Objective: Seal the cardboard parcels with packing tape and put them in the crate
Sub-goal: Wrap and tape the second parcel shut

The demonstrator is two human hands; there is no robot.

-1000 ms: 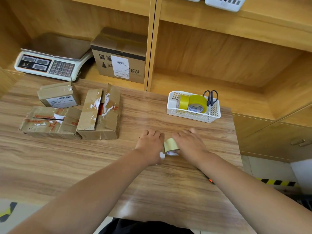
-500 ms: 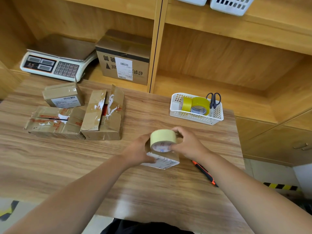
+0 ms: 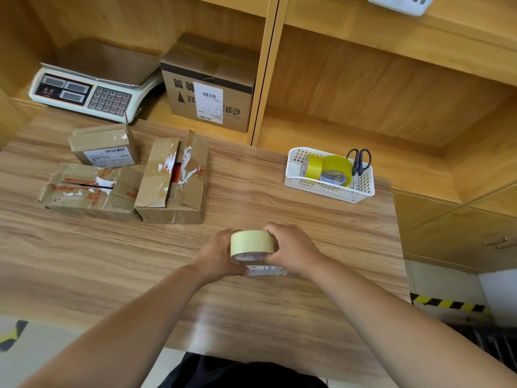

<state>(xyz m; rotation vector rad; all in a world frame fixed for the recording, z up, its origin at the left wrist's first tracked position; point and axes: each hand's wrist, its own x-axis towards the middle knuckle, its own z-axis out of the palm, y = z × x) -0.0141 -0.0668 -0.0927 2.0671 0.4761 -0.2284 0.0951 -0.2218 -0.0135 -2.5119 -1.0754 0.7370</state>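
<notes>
A roll of pale yellow packing tape (image 3: 251, 243) sits in front of me over the table, gripped from the right by my right hand (image 3: 293, 247). Under it lies a small parcel (image 3: 265, 270), of which only a strip of white label shows. My left hand (image 3: 216, 256) holds that parcel from the left, its fingers against the roll's side. At the table's left stand three more cardboard parcels: a small labelled one (image 3: 105, 147), a flat torn one (image 3: 89, 191) and one with raised flaps (image 3: 173, 180). No crate is in view.
A white basket (image 3: 330, 189) at the back right holds two yellow tape rolls (image 3: 335, 170) and scissors (image 3: 361, 161). On the shelf behind stand a weighing scale (image 3: 84, 91) and a large labelled box (image 3: 209, 85). The table's right edge drops to the floor.
My hands lifted the tape roll off the table onto the small parcel, then brought both slightly nearer. The orange knife seen half a second ago is now hidden under my right arm.
</notes>
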